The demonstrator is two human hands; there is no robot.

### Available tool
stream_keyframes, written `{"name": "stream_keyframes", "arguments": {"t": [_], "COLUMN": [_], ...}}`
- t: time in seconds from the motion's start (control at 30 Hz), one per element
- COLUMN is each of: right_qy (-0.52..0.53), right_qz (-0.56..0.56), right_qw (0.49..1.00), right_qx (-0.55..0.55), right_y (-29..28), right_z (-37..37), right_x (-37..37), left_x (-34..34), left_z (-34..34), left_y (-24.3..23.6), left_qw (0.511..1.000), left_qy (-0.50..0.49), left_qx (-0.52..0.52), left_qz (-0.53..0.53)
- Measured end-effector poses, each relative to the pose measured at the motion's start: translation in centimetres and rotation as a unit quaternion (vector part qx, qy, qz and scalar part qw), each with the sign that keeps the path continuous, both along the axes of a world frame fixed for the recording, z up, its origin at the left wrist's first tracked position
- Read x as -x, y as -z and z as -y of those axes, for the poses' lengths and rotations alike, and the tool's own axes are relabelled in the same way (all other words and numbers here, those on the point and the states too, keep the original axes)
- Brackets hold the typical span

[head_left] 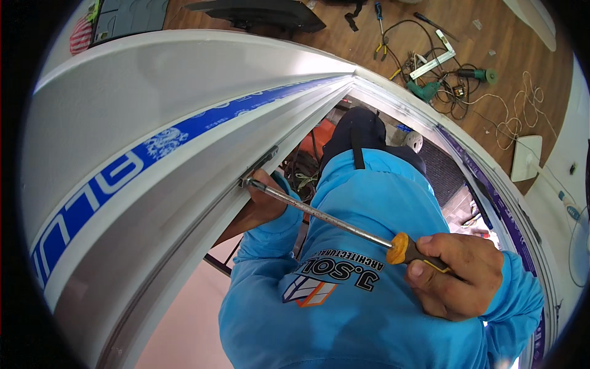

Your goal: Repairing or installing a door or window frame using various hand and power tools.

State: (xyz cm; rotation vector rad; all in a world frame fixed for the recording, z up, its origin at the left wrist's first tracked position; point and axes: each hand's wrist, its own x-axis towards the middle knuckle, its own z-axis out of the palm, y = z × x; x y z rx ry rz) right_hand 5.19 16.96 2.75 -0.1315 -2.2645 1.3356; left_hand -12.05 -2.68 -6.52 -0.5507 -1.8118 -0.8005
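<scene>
My right hand [464, 270] is closed round the yellow and dark grey handle of a long screwdriver [332, 221]. Its metal shaft slants across in front of my blue shirt. The tip meets a small dark metal fitting [261, 161] in the groove of a white window or door frame [184, 203]. Right by the tip, my left hand [263, 195] is closed against the frame; the shaft and the frame hide part of its fingers, and what they pinch cannot be made out.
Blue printed film [203, 123] runs along the frame's left side. Beyond it, on the wooden floor, lie green power tools [424, 91], a white angle piece [433, 58], pliers [381, 49], a blue-handled screwdriver [379, 17] and tangled cords. A dark mat [439, 160] lies past my legs.
</scene>
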Motion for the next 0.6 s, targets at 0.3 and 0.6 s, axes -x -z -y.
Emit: {"name": "stream_keyframes", "arguments": {"t": [0.3,0.6], "right_qy": [-0.041,-0.076], "right_qz": [0.116,0.195], "right_qw": [0.983,0.924], "right_qx": [0.139,0.321], "right_y": [-1.1,-1.6], "right_z": [-0.8,-1.7], "right_x": [-0.4,-0.5], "left_x": [0.6,-0.7], "left_z": [-0.4,0.1], "left_y": [-1.4,0.4], "left_qw": [0.996,0.996], "left_qy": [-0.054,-0.091], "left_qx": [0.045,0.007], "left_qz": [-0.056,0.022]}}
